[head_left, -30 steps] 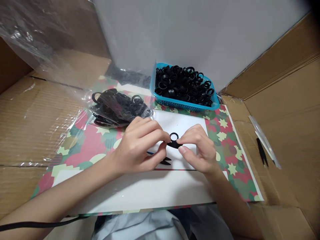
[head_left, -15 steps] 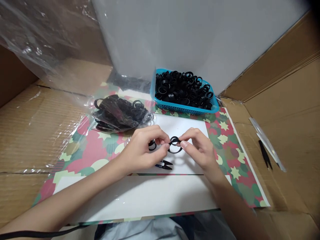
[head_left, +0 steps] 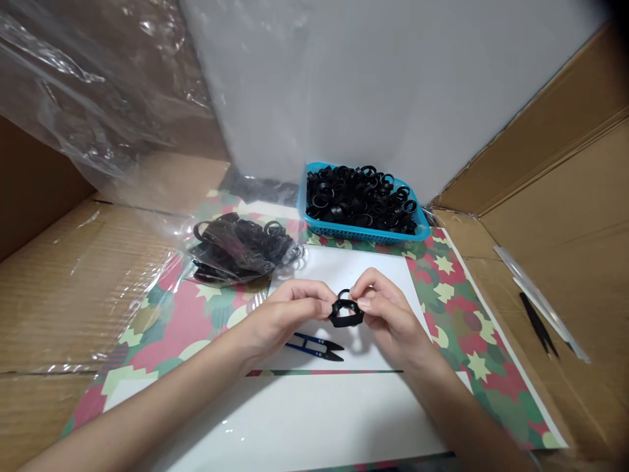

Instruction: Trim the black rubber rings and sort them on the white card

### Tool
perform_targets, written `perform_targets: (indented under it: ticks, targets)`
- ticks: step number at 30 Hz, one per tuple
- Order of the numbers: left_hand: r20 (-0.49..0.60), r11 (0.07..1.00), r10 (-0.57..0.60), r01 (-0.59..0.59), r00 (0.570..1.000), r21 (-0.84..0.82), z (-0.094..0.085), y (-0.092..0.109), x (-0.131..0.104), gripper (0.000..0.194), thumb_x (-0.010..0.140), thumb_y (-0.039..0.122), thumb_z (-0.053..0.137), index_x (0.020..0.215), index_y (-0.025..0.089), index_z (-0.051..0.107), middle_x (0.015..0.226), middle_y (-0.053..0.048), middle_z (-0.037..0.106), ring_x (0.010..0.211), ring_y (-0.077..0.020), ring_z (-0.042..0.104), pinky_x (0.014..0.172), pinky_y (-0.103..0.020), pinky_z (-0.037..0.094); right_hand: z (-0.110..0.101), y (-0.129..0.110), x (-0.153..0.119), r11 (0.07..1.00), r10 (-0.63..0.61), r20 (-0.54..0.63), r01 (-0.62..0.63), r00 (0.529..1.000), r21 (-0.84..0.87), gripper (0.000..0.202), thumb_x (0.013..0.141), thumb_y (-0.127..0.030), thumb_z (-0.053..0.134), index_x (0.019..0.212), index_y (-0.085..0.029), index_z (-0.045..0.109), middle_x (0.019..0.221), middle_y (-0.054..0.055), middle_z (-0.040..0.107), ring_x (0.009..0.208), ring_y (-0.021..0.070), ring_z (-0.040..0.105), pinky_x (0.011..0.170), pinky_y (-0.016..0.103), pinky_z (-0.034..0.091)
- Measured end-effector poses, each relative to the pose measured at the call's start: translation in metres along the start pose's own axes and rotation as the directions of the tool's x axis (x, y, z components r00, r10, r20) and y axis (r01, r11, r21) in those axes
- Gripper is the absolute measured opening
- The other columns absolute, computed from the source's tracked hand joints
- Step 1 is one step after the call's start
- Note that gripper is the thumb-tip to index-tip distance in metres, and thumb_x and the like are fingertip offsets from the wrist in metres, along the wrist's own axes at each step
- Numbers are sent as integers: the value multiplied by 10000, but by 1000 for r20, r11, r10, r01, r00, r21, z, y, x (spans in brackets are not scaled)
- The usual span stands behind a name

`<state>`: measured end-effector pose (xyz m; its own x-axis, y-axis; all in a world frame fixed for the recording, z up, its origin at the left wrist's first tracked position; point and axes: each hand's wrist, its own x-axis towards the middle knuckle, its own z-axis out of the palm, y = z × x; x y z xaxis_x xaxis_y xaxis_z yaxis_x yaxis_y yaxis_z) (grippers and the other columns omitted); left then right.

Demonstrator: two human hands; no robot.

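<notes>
Between my two hands is a black rubber ring (head_left: pixel 346 320), pinched at its left side by my left hand (head_left: pixel 299 311) and at its right side by my right hand (head_left: pixel 386 308). Its band faces me and looks stretched into an angular shape. A second, thinner black loop (head_left: pixel 343 294) shows just behind it; whether it is a separate ring I cannot tell. Below my left hand, blue-handled thread snips (head_left: pixel 317 346) lie on the white paper (head_left: pixel 378 351), blades pointing right.
A blue basket (head_left: pixel 366 233) heaped with black rings stands at the back. Left of it, a clear plastic bag (head_left: pixel 246 252) holds more black rings. Black tweezers (head_left: pixel 538 324) and a clear strip (head_left: pixel 540 301) lie on the cardboard at right. Cardboard walls flank both sides.
The ring has turned so its outer band faces me and is pulled wider between my fingers. The whole view has shifted, with things appearing lower; more of the snips shows.
</notes>
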<state>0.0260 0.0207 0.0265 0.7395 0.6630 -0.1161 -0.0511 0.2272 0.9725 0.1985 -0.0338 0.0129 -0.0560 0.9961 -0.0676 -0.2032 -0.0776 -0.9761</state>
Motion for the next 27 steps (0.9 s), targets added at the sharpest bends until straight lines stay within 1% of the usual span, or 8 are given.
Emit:
perform_targets:
  ticks: [3,6,10,14,18,22,24,27]
  targets:
    - [1,1000,-4,4,1000,-10,0,0,0,131,697,252,513,676,137,571,647,-21,536,646,-129,494,620,-255,399,0,1,0,997,4,17,-6,1000,72,79,705,-244,571,754,-209,519,662,-21,494,600,115,444,560,236,341]
    - [1,1000,11,-11,1000,21,-1,0,0,136,695,263,513,663,138,555,645,-21,522,644,-130,483,620,-258,393,2,2,0,991,-5,27,2,1000,135,98,695,-249,572,744,-208,497,634,-23,477,596,120,432,566,245,329]
    - [-4,991,42,-41,999,126,-1,1,1,148,694,277,495,655,142,539,629,-13,496,610,-124,456,582,-249,373,3,4,0,989,-51,-2,51,999,137,113,688,-260,564,729,-209,472,624,-23,453,592,127,405,557,256,306]
    - [11,975,95,-95,995,203,-3,3,0,177,724,298,495,663,141,550,595,3,462,566,-107,404,527,-230,321,3,6,0,986,-95,2,93,996,141,104,699,-252,573,738,-207,488,647,-20,472,599,127,424,567,262,313]
    - [3,945,164,-158,986,288,-3,9,-5,202,780,303,533,694,131,595,616,4,486,575,-101,423,548,-228,331,-1,7,1,983,-169,3,168,986,75,57,747,-233,571,783,-211,533,693,-14,506,644,135,486,611,273,351]
    - [22,860,283,-264,959,436,-4,14,-9,157,812,243,543,735,139,632,668,4,528,610,-93,451,599,-219,360,-3,8,0,969,-248,23,247,969,20,45,783,-216,563,827,-227,561,726,-17,525,661,133,527,615,270,390]
    - [28,839,311,-289,950,461,-6,13,-8,148,817,238,547,743,144,633,683,4,541,619,-93,459,602,-216,363,-3,8,0,960,-281,40,281,959,1,50,797,-207,557,839,-233,566,729,-20,533,659,130,547,611,266,408]
    - [20,836,309,-282,951,472,-8,12,-6,150,822,240,547,739,144,627,685,2,547,622,-94,463,601,-214,364,0,6,-1,947,-317,54,319,947,-43,68,812,-184,539,846,-235,569,737,-21,551,670,125,578,617,259,429]
